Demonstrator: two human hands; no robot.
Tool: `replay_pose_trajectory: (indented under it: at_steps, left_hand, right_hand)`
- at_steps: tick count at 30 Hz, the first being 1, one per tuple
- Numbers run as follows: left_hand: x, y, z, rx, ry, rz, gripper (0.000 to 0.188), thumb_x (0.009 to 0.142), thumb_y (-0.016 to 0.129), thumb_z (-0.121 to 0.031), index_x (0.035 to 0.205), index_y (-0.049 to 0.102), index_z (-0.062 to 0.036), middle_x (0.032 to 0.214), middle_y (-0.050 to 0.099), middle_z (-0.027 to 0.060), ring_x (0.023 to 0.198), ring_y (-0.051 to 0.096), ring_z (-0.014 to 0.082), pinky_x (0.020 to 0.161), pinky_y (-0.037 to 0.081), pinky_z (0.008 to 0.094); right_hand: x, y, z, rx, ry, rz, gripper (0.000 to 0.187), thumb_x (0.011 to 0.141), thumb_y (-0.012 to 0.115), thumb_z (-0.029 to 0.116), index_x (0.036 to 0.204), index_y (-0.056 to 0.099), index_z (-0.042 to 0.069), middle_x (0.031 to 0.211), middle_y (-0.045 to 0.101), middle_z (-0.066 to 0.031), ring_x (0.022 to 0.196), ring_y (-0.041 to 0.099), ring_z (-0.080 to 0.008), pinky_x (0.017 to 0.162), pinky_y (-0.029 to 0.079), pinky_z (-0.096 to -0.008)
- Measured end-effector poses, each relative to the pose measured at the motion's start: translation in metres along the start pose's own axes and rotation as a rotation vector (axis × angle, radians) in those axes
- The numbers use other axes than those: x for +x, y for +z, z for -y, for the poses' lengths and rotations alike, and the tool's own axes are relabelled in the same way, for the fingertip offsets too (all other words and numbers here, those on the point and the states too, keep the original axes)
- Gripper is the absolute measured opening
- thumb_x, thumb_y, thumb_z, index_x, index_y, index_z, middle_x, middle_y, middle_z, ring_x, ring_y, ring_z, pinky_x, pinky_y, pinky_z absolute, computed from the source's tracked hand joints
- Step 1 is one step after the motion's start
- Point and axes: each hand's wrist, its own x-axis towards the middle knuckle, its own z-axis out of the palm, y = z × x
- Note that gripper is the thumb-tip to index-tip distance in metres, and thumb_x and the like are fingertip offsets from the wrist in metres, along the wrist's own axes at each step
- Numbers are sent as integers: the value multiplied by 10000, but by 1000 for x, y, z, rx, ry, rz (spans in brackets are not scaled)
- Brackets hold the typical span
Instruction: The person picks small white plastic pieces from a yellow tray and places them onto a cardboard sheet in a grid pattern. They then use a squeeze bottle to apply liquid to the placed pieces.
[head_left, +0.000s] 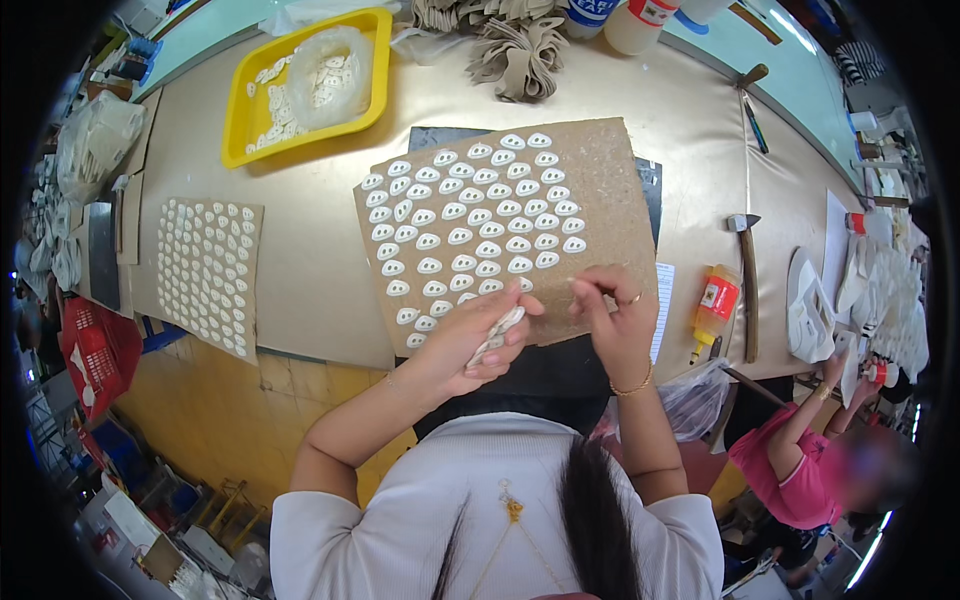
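Observation:
My left hand [480,335] is closed round a small bunch of white oval pieces [497,335], over the near edge of a brown board [590,190]. Just to its right, my right hand [615,315] hovers over the board with thumb and forefinger pinched; anything between the fingertips is too small to make out. Rows of flat, rounded white pieces [459,236] with small dark holes cover the left and middle of the board. Its right strip is bare brown. A dark sheet [647,190] shows from under the board.
At the far left, a yellow tray [382,70] holds more white pieces and a plastic bag [330,75]. A second filled board [208,275] lies left. Rightward are a yellow-and-red bottle [714,305], a hammer [748,290] and white shoe-like parts [808,305]. A person in pink [790,465] works nearby.

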Motion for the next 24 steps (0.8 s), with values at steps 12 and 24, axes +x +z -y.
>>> replay_pose_trajectory:
  at_steps: [12, 24]
  left_hand:
    - [-19, -9, -2, -116, 131, -113, 348, 977, 408, -208, 1213, 470, 40, 796, 553, 65, 530, 450, 76, 342, 326, 178]
    - [-9, -10, 7, 114, 273, -159, 175, 907, 590, -212, 905, 508, -58, 741, 565, 72, 438, 399, 47, 347, 278, 147]
  right_hand:
    - [7, 16, 0, -130, 305, 63, 149, 803, 678, 80, 908, 636, -17, 759, 635, -101, 645, 639, -149, 579, 487, -246]
    - [2, 17, 10, 152, 252, 258, 195, 756, 740, 111, 879, 623, 16, 777, 534, -25, 583, 508, -74, 564, 430, -232]
